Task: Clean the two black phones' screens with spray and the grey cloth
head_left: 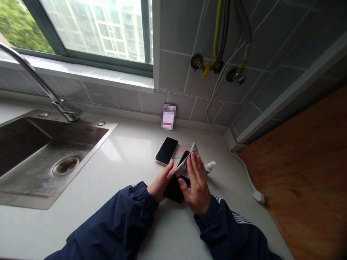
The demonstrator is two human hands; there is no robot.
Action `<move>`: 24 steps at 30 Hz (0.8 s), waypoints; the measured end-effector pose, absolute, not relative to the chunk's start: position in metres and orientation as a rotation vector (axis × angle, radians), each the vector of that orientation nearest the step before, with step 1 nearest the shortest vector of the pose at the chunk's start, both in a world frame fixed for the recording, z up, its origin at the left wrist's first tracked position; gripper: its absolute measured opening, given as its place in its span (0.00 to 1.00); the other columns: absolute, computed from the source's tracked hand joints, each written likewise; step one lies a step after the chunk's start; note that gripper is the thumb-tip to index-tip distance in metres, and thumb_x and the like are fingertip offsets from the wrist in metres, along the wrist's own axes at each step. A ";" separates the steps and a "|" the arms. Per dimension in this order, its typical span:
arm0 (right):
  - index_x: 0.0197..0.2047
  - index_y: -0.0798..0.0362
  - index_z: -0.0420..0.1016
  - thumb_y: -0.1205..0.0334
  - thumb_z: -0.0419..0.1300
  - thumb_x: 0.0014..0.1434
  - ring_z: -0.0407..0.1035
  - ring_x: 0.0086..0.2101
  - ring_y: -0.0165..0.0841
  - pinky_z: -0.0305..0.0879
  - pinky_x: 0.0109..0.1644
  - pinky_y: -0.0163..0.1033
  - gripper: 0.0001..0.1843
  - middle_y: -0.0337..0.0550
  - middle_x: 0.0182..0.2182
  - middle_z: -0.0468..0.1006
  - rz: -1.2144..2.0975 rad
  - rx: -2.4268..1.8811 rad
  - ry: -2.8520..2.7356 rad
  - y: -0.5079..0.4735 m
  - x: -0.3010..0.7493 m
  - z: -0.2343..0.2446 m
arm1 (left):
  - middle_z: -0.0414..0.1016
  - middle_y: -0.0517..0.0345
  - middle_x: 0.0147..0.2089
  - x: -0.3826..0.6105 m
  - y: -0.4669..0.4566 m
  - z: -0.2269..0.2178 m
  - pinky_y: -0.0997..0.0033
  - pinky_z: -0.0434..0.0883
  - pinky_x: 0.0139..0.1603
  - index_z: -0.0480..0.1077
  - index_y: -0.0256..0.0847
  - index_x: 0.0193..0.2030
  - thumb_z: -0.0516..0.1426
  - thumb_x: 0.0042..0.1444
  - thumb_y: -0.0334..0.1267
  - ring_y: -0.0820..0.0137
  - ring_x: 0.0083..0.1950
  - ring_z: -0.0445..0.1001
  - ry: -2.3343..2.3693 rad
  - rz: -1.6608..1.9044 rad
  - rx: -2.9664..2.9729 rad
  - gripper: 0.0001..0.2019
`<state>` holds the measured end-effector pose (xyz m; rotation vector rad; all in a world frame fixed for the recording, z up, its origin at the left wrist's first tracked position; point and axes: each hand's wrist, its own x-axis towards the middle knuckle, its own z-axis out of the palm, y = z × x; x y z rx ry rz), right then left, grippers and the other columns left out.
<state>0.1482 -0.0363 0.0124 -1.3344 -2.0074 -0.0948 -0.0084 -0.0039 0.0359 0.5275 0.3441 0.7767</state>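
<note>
Gripping black phone (173,189) in L hand (161,182) for support, pressing grey cloth (187,162) on it w/ spread R hand (197,184); 2nd phone (166,150), spray bottle (210,167) within reach on counter (127,151), mid-frame.

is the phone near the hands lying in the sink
No, the black-screened smartphone lies on the white countertop, to the right of the stainless steel sink.
</note>
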 end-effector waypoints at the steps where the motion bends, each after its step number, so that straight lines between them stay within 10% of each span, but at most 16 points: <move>1: 0.82 0.51 0.34 0.53 0.49 0.75 0.39 0.76 0.53 0.48 0.76 0.68 0.40 0.51 0.79 0.43 -0.096 -1.321 -2.008 -0.036 0.148 0.013 | 0.76 0.46 0.66 -0.008 -0.004 0.034 0.56 0.55 0.77 0.67 0.38 0.73 0.49 0.71 0.59 0.53 0.74 0.66 0.341 0.764 0.526 0.34; 24: 0.81 0.55 0.36 0.50 0.49 0.76 0.42 0.76 0.51 0.52 0.76 0.63 0.40 0.53 0.79 0.42 -0.128 -1.247 -2.010 -0.040 0.143 0.016 | 0.55 0.55 0.80 -0.007 -0.009 0.023 0.56 0.40 0.82 0.62 0.45 0.76 0.50 0.71 0.59 0.57 0.81 0.49 0.406 0.911 0.968 0.33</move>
